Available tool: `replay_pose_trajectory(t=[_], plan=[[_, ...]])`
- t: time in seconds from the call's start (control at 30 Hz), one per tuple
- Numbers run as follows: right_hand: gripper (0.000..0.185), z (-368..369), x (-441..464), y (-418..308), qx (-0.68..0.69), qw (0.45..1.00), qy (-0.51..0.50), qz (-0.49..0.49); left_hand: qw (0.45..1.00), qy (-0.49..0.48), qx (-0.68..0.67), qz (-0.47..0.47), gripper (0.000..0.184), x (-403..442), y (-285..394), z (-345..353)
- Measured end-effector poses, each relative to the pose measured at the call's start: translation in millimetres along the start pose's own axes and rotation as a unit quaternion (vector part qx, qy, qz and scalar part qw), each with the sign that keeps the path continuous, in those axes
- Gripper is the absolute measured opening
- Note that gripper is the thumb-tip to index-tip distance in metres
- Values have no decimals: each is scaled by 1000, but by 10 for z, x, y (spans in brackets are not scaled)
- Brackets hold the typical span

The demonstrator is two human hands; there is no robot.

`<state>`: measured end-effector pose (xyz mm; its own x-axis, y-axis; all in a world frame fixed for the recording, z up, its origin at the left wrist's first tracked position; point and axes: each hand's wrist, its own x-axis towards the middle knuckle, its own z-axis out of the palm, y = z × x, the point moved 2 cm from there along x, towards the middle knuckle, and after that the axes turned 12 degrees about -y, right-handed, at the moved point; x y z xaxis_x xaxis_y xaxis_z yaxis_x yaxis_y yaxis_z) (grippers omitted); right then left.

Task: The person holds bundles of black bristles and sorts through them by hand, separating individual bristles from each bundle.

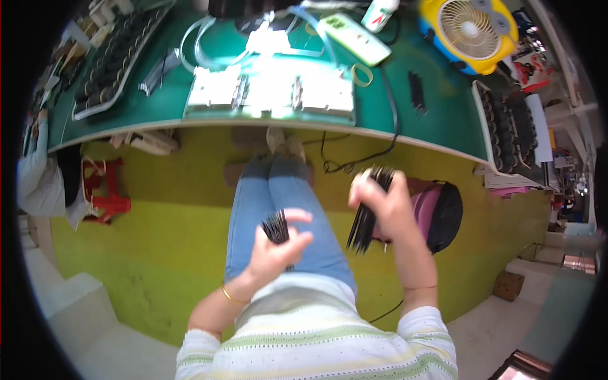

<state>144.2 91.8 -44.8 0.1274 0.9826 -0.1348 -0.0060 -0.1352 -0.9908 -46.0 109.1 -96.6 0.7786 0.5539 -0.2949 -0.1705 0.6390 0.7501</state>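
Over my lap, my left hand (278, 252) is closed around a short bundle of thin black strips (275, 227), whose ends point up toward the table. My right hand (387, 204) grips a longer bundle of black strips (361, 229), which sticks out above and below the fingers. Motion blurs both bundles, so I cannot tell exactly what the strips are. The hands are apart, short of the table edge. Ahead of them, a metal fixture (212, 88) with paired blocks lies on the green table (437, 120) under a bright light.
Trays of dark parts stand at the left (95, 113) and right (484, 104). A yellow-blue fan (470, 31), a power strip (354, 39) and a tape ring (362, 75) are on the table. A pink-black bag (437, 215) and red stool (107, 190) stand below. Another person's sleeve (37, 161) shows left.
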Motion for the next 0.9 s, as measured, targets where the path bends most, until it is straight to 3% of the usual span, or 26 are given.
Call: replay_pose_trajectory(t=[0.1, 0.2, 0.27, 0.3, 0.4, 0.43, 0.47, 0.5, 0.53, 0.57, 0.6, 0.67, 0.7, 0.73, 0.83, 0.9], plan=[[39, -983, 591, -81, -161, 980, 115, 0, 985, -10, 13, -172, 8, -176, -601, -138], [44, -1815, 1061, -239, -283, 943, 173, 15, 976, -60, 25, -207, 8, -342, -953, -263], [53, -2041, 1258, -326, -525, 812, 232, 103, 968, -72, -97, -220, 10, -363, -956, -318], [53, -2126, 1311, -250, -524, 813, 236, 90, 959, -76, -158, -223, 12, -327, -913, -351], [59, -2235, 1491, 42, -606, 758, 237, 56, 989, -26, -64, -127, 17, -149, -315, -671], [59, -2150, 1489, 20, -578, 785, 216, 45, 998, 16, 7, -60, 16, -101, 10, -849], [52, -2083, 1502, -7, -592, 768, 212, 119, 995, 58, 78, 6, 15, -11, 393, -984], [45, -2195, 1504, 205, -588, 757, 284, -36, 972, 121, 186, 79, 13, 52, 876, -1004], [35, -2004, 1408, 141, -564, 743, 337, -127, 954, 162, 212, 140, 12, 155, 1235, -1168], [28, -1793, 1348, 29, -507, 780, 329, -162, 902, 195, 309, 232, 15, 285, 1586, -1351], [21, -1578, 1269, -47, -448, 812, 321, -191, 816, 228, 446, 287, 18, 420, 1954, -1553], [9, -1146, 1115, -29, -371, 848, 274, -260, 697, 297, 615, 219, 29, 709, 2523, -1869], [7, -924, 1010, 16, -343, 885, 221, -226, 640, 310, 678, 186, 36, 860, 2668, -2001], [5, -699, 920, 36, -314, 915, 166, -190, 639, 312, 676, 193, 36, 963, 2736, -2082], [3, -107, 651, -66, -357, 913, 66, -185, 450, 333, 826, 64, 50, 1237, 2844, -2214], [4, 43, 637, -46, -353, 920, 46, -166, 450, 334, 826, 52, 52, 1262, 2795, -2215]])
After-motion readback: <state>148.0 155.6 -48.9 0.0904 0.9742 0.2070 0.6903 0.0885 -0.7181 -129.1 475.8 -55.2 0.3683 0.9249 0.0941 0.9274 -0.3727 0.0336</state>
